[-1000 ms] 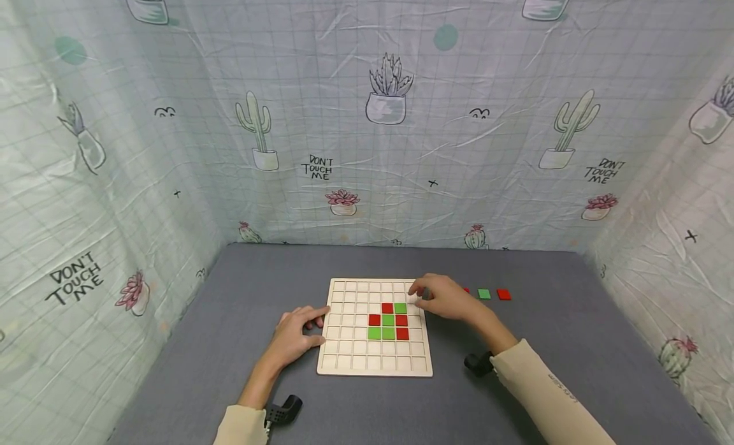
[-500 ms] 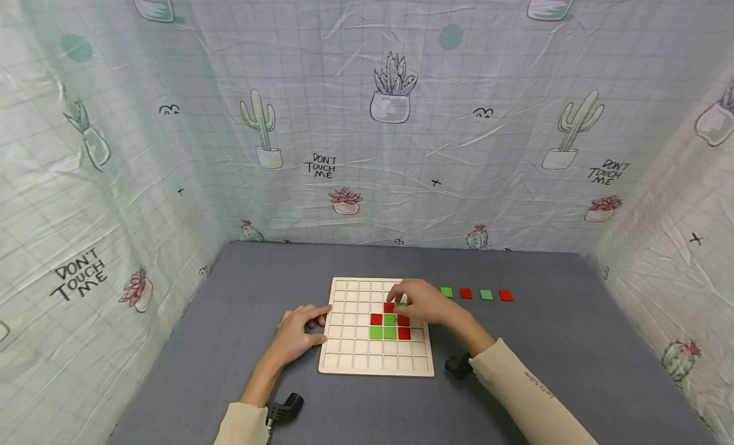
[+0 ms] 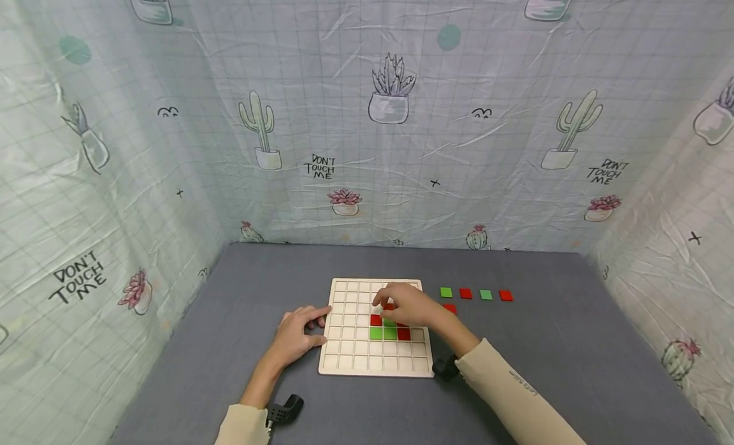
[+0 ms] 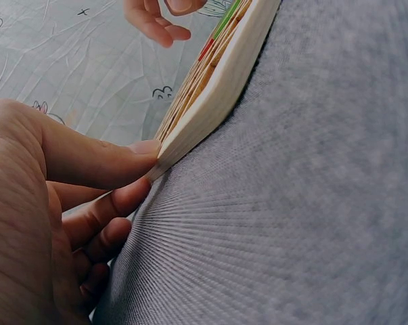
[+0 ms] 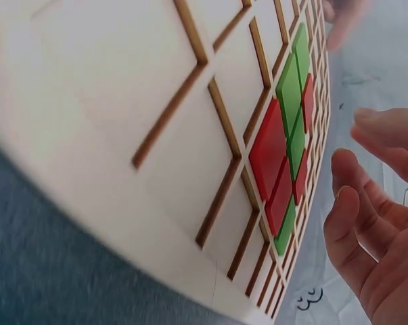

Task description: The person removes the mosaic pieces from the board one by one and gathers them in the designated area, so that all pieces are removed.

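Note:
A pale wooden grid board [image 3: 346,363] lies on the grey tabletop, with several red and green square tiles set in its right-hand half. My left hand [image 3: 294,335] rests at the board's left edge; thumb and fingertips touch its side. My right hand [image 3: 406,305] hovers over the upper right of the board and hides some tiles. In the right wrist view its fingers [image 5: 342,217] are loosely bent, apart from the thumb, and no tile shows between them. A red tile [image 5: 268,150] and a green tile [image 5: 290,87] sit in cells near that hand.
Right of the board lies a row of loose tiles: a green tile [image 3: 446,292], a red tile [image 3: 466,293], another green tile [image 3: 485,295] and another red tile [image 3: 505,295]. One more red tile [image 3: 450,309] shows beside the right wrist. A cactus-print cloth [image 3: 344,81] surrounds the table.
My right hand has moved left from the board's upper right edge to over the tiles, uncovering loose tiles on the right. The left hand stays at the board's edge.

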A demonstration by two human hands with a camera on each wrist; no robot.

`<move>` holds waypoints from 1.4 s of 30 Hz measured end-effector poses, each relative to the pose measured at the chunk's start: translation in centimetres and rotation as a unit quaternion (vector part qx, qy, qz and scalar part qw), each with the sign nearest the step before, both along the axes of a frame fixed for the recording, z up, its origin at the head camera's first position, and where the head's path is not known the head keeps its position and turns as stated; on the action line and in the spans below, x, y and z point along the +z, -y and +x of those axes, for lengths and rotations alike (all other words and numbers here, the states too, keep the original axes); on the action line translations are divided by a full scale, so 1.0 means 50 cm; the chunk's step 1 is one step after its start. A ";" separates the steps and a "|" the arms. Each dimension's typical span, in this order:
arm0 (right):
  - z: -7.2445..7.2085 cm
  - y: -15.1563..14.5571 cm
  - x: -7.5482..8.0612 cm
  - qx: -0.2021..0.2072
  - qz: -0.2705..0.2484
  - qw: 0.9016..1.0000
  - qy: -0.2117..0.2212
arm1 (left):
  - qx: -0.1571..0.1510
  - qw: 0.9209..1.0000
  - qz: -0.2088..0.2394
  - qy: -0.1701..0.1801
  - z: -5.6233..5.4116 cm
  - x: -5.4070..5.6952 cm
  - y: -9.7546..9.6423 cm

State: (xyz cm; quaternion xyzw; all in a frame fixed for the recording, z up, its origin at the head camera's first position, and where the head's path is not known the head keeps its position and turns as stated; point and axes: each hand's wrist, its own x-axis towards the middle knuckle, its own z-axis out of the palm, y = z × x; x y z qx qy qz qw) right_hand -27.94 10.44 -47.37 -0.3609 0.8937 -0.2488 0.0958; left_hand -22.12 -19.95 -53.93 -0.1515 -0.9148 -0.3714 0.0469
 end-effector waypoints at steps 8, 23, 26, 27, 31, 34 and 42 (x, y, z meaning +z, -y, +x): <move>0.009 0.023 -0.009 -0.008 0.004 1.000 -0.001 | 0.005 1.000 -0.004 0.005 0.003 -0.003 0.000; 0.011 0.035 -0.023 -0.006 0.015 1.000 -0.013 | 0.001 1.000 -0.001 0.006 0.002 -0.001 -0.004; 0.010 0.037 -0.024 -0.004 0.017 1.000 -0.011 | 0.003 1.000 0.000 0.004 0.002 0.000 -0.004; 0.010 0.037 -0.024 -0.003 0.018 1.000 -0.009 | 0.004 1.000 0.000 0.003 0.002 0.001 -0.004; 0.009 0.039 -0.023 -0.001 0.021 1.000 -0.011 | 0.005 1.000 0.000 0.003 0.002 0.002 -0.004; 0.009 0.040 -0.024 0.001 0.025 1.000 -0.015 | 0.005 1.000 0.002 0.007 0.003 0.002 -0.004; 0.010 0.044 -0.023 -0.006 0.029 1.000 -0.006 | 0.003 1.000 0.004 -0.001 0.000 -0.004 -0.002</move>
